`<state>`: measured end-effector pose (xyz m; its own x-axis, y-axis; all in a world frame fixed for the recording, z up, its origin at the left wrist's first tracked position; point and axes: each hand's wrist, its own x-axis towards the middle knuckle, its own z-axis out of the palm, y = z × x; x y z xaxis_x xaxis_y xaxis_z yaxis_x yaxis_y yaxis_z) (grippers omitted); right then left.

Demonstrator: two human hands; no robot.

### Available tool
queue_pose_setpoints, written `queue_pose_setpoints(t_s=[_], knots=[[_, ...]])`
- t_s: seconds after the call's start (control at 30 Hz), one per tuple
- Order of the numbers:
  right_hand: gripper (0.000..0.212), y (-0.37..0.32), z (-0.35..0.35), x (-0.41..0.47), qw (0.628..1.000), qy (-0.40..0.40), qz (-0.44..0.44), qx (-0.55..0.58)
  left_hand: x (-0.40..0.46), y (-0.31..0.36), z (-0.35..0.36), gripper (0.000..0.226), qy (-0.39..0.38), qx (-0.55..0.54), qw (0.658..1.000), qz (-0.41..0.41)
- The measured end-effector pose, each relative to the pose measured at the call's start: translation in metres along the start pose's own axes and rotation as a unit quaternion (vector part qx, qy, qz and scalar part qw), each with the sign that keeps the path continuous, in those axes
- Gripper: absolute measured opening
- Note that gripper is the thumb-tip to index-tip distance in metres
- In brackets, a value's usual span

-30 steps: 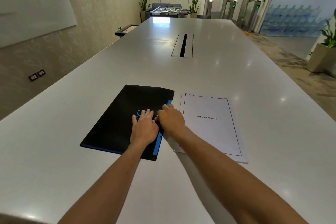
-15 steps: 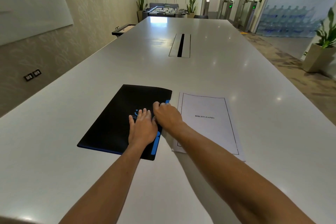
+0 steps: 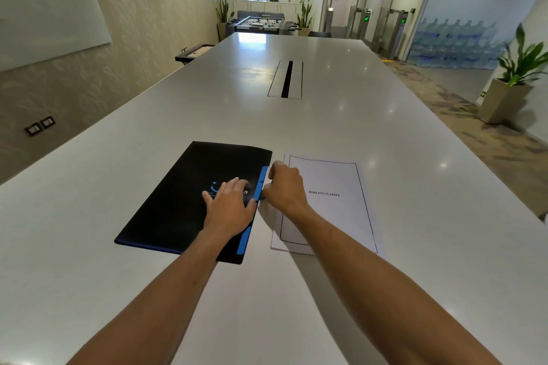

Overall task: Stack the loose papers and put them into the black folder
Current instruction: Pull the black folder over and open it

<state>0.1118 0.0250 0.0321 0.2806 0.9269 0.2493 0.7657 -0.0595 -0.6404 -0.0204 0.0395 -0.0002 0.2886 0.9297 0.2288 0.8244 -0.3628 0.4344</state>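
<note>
A black folder (image 3: 184,198) with a blue strip along its right edge lies closed on the white table (image 3: 326,115). My left hand (image 3: 229,206) rests flat on its cover, fingers spread. My right hand (image 3: 283,187) is curled at the folder's right edge, fingers pinching the blue flap. Right of the folder lies a squared stack of white papers (image 3: 335,207) with "BIBLIOGRAPHY" printed on the top sheet; my right forearm crosses its near left corner.
A cable slot (image 3: 286,79) is set into the table's middle farther out. A potted plant (image 3: 510,89) stands on the floor at right. A foosball table (image 3: 261,24) sits beyond the far end.
My right hand has slid right from the folder's cover to its blue edge and closed on the flap. My left hand stays flat on the cover.
</note>
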Motion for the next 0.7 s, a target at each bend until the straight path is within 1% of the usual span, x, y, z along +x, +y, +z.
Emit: queue_pose_setpoints(t_s=[0.07, 0.1, 0.2, 0.27, 0.33, 0.4, 0.47, 0.57, 0.6, 0.63, 0.7], knots=[[0.022, 0.002, -0.003, -0.002, 0.999, 0.007, 0.032, 0.033, 0.003, 0.009, -0.009, 0.038, -0.009, -0.011, 1.000, 0.022], [0.022, 0.002, -0.005, -0.003, 0.998, 0.010, 0.045, 0.048, 0.006, 0.015, -0.014, 0.036, -0.019, 0.000, 0.999, 0.031], [0.022, 0.002, -0.011, -0.005, 0.994, 0.020, 0.070, 0.083, 0.017, 0.033, -0.030, 0.041, -0.036, 0.120, 0.990, 0.062], [0.021, 0.001, -0.016, -0.007, 0.991, 0.023, 0.080, 0.104, 0.025, 0.042, -0.043, 0.043, -0.026, 0.202, 0.977, 0.067], [0.020, 0.001, -0.021, -0.009, 0.988, 0.024, 0.080, 0.127, 0.033, 0.045, -0.057, 0.037, -0.008, 0.242, 0.968, 0.061], [0.021, 0.002, -0.025, -0.010, 0.985, 0.021, 0.081, 0.148, 0.041, 0.042, -0.066, 0.038, 0.005, 0.248, 0.967, 0.050], [0.021, 0.002, -0.029, -0.010, 0.984, 0.021, 0.084, 0.156, 0.044, 0.037, -0.072, 0.052, 0.005, 0.258, 0.965, 0.035], [0.019, 0.000, -0.031, -0.010, 0.985, 0.023, 0.083, 0.151, 0.041, 0.030, -0.073, 0.095, -0.027, 0.294, 0.955, 0.006], [0.018, 0.000, -0.031, -0.011, 0.984, 0.021, 0.084, 0.154, 0.040, 0.029, -0.073, 0.103, -0.036, 0.308, 0.951, 0.005], [0.018, 0.000, -0.031, -0.012, 0.984, 0.019, 0.085, 0.158, 0.039, 0.028, -0.073, 0.106, -0.040, 0.318, 0.947, 0.008], [0.019, 0.000, -0.031, -0.013, 0.983, 0.016, 0.086, 0.161, 0.038, 0.028, -0.074, 0.102, -0.046, 0.325, 0.944, 0.015]])
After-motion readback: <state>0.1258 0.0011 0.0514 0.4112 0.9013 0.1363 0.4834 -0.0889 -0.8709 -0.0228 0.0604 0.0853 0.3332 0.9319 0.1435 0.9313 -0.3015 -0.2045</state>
